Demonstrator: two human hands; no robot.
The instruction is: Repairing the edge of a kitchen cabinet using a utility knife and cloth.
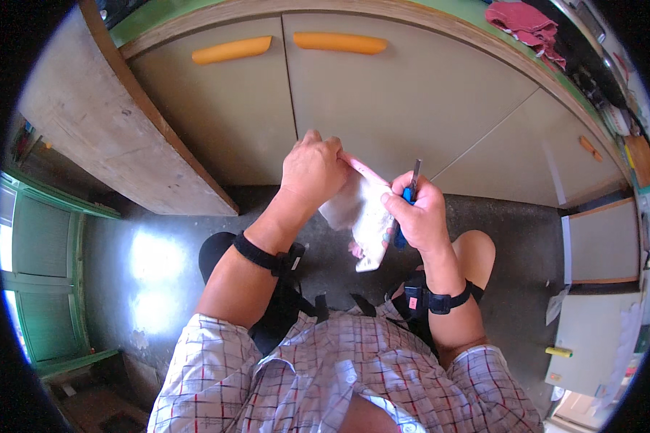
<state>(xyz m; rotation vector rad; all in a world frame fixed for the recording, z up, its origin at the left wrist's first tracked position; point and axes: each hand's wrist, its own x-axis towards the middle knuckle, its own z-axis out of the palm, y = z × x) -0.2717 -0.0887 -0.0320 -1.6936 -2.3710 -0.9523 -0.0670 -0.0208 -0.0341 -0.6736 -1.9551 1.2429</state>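
A white plastic packet [369, 216] with a pink edge and small printed patches hangs between my two hands, in front of the cabinet doors. My left hand [312, 167] is closed on its upper left corner, fingertips pinching the pink edge. On the other side, my right hand [422, 216] grips blue-handled scissors [407, 195], the grey blades pointing up past the fingers. The right thumb also presses against the packet's right edge. Part of the scissors' handle is hidden by that hand, and I cannot tell what the packet contains.
Beige cabinet doors [412, 101] with orange handles [339, 42] stand ahead, under a green counter holding a red cloth [525, 25]. A wooden panel [123, 115] juts out at left. Beyond it are green-framed doors [47, 238]. A white cabinet [592, 339] stands at right.
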